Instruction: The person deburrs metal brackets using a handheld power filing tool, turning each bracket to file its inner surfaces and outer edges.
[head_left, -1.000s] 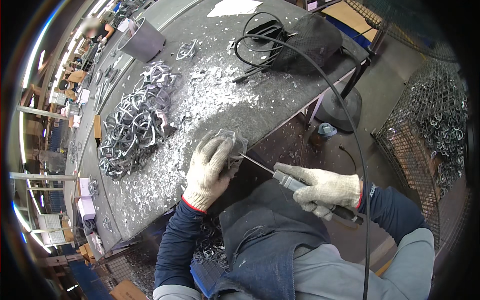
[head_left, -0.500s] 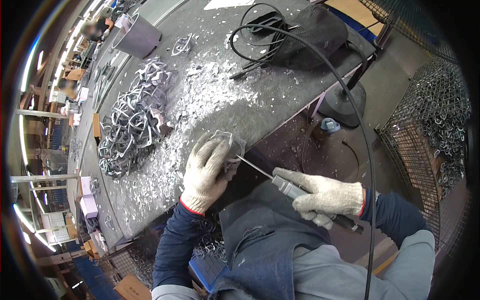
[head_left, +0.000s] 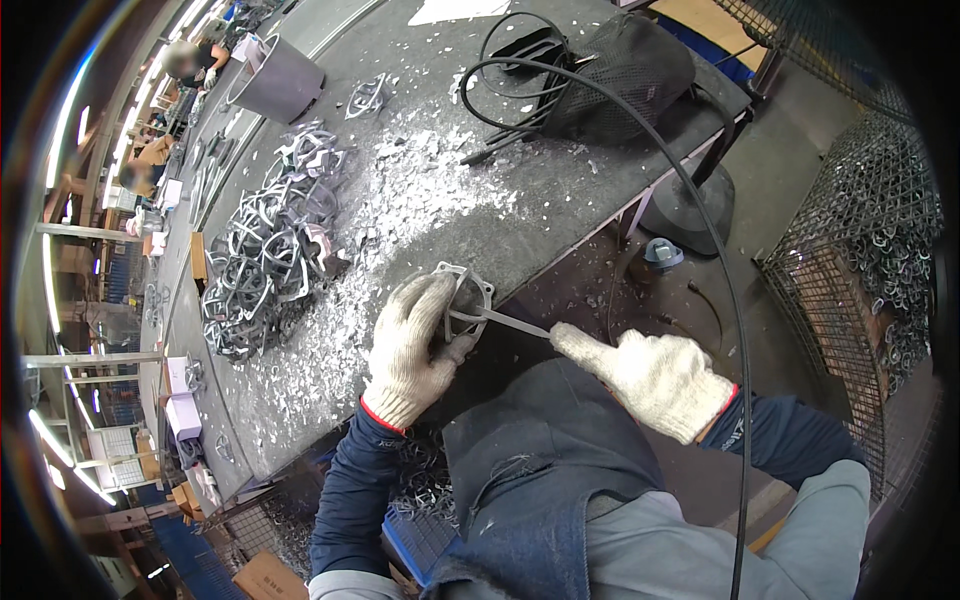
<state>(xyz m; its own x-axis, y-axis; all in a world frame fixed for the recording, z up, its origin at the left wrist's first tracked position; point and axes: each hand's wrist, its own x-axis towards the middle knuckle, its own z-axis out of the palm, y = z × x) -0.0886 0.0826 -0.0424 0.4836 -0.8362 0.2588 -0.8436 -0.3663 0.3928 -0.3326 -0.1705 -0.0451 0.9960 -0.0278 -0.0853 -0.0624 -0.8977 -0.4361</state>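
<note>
My left hand [head_left: 410,345], in a white knit glove, grips a silvery ring-like metal casting [head_left: 486,291] at the table's near edge. Its fingers close over the left side of the casting, with the thumb below. From the right, my gloved right hand [head_left: 650,378] holds a power file, its index finger stretched along the tool. The file's thin flat blade [head_left: 518,323] meets the casting's lower right side. My right hand hides most of the tool's body. Left of the casting lies a heap of similar castings [head_left: 265,265].
Pale metal flakes [head_left: 420,185] litter the dark table. A grey bucket [head_left: 280,85] and a black mesh bag [head_left: 640,80] stand farther back. A black hose [head_left: 715,230] arcs down the right side. A wire cage [head_left: 825,330] holds castings. Another person [head_left: 190,65] is far left.
My right hand has rolled over the file, its back now facing up and its index finger extended. The blade has turned to show its flat side. The casting has tilted slightly in my left hand.
</note>
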